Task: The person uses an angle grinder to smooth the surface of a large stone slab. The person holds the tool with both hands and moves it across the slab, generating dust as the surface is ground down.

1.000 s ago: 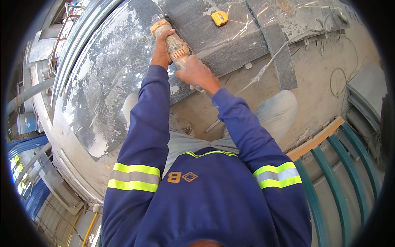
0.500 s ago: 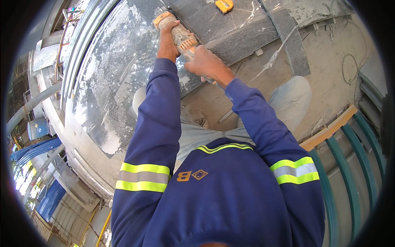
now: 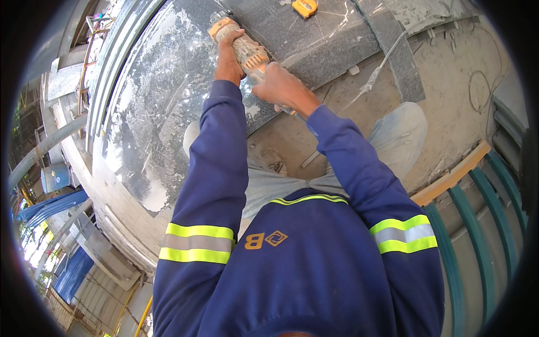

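Observation:
A dusty, orange-and-grey angle grinder [image 3: 248,51] lies slantwise across my two hands, over a dark, polished stone slab [image 3: 163,84]. My left hand [image 3: 228,60] is closed around its body close to the orange head. Behind it, my right hand [image 3: 285,89] grips the rear end, with the fingers partly hidden under the tool. The head points away from me at the top of the view, and the disc cannot be made out clearly. Whitish dust and smears cover much of the slab.
An orange tape measure [image 3: 305,8] rests on the slab's far part. To the right are a narrow stone strip [image 3: 400,64] and a pale cable [image 3: 387,59]. Green metal bars with a wooden rail [image 3: 452,174] stand at my right. A grey pipe [image 3: 48,145] crosses the left side.
Both hands keep the same hold on the grinder, which has hardly moved. The surroundings at the left have shifted slightly in the picture.

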The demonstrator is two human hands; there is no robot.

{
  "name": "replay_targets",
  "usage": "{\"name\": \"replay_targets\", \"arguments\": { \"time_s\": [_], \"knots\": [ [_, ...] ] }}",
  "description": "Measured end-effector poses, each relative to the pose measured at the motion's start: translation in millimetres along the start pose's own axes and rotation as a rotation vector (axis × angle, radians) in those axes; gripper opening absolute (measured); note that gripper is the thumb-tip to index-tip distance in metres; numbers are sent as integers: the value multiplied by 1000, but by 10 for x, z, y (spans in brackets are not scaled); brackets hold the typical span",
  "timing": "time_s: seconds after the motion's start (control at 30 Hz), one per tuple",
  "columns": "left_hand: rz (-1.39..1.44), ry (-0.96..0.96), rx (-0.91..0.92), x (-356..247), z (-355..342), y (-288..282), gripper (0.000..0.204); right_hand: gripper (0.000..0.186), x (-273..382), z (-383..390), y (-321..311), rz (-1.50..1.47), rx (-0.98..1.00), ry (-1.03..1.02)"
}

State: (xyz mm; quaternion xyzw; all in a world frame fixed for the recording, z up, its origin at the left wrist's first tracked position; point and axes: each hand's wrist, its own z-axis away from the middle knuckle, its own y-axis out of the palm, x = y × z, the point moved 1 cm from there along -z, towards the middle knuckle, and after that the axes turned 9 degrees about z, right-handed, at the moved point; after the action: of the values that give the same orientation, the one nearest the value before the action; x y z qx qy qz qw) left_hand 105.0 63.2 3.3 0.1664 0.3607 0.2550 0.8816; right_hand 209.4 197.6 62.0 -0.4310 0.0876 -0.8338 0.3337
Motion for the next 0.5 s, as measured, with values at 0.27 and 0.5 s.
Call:
{"name": "replay_targets", "arguments": {
  "time_s": [0.27, 0.5],
  "knots": [
    [-9, 14, 6, 6, -55, -32, 52, 46, 1, -41, 2, -27, 4, -14],
    [20, 0, -8, -39, -77, -10, 39, 41, -5, -88, -11, -68, 20, -37]
  ]
}}
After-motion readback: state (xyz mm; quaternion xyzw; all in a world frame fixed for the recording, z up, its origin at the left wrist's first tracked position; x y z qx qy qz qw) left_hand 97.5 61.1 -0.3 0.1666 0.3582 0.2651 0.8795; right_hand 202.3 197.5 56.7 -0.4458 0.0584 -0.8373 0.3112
